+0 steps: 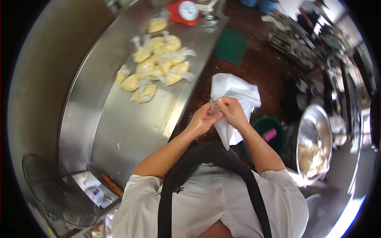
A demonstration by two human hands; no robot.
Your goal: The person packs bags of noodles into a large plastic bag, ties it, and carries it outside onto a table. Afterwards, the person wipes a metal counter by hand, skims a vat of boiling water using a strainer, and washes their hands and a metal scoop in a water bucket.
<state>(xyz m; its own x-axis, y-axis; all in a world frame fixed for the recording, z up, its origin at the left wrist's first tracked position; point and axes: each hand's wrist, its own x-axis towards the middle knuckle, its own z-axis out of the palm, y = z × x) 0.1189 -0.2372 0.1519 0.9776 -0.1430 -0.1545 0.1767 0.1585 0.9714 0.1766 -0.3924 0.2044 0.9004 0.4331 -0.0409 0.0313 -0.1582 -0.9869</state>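
My left hand (203, 120) and my right hand (233, 112) meet in front of my apron, fingers closed on a thin, see-through edge of plastic. A white plastic bag (238, 89) spreads out just beyond and under my hands. One corner of it hangs down toward my apron. The bag seems to be what both hands grip, though the fingers partly hide where they hold it. On the steel table to the left lie several knotted clear bags of pale yellow food pieces (147, 67), apart from my hands.
A red dial scale (182, 12) stands at the far end of the steel table (131, 127). A green bin (274, 137) is at right, beside a large metal bowl (313, 139). A fan (55, 190) is at lower left. Another person (311, 16) is by machinery at the back.
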